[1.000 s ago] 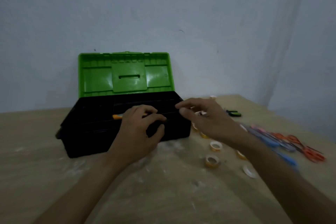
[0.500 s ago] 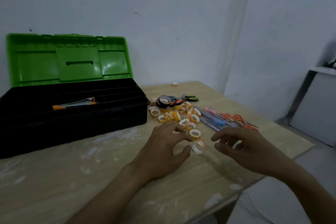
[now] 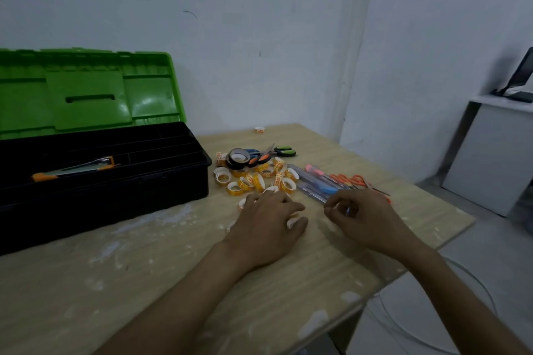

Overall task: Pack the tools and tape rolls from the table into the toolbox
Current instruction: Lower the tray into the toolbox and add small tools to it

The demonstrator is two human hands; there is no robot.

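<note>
The table point(image 3: 144, 282) is swept across and the open toolbox point(image 3: 129, 181) is now left at the side, green lid point(image 3: 86, 95) propped back against the wall; only one orange-handled tool point(image 3: 75, 168) can be seen lying in its tray. A second ago both hands were at the box rim, and now they have been brought over to the heap beside it, so a fresh pick is judged to be under way with nearly everything still to be packed. The left hand point(image 3: 268, 225) is lowered onto the near edge of the tape rolls point(image 3: 253, 179), fingers curled, and a white roll point(image 3: 292, 222) is pinched between thumb and forefinger. The right hand point(image 3: 363, 219) is curled at the near end of the blue-handled tool point(image 3: 323, 186); whether anything is actually gripped cannot be told. Farther back the orange scissors point(image 3: 353, 180), the green-handled scissors point(image 3: 284, 151) and the black tape roll point(image 3: 238, 157) are untouched, and one stray roll point(image 3: 259, 130) is left alone by the wall
</note>
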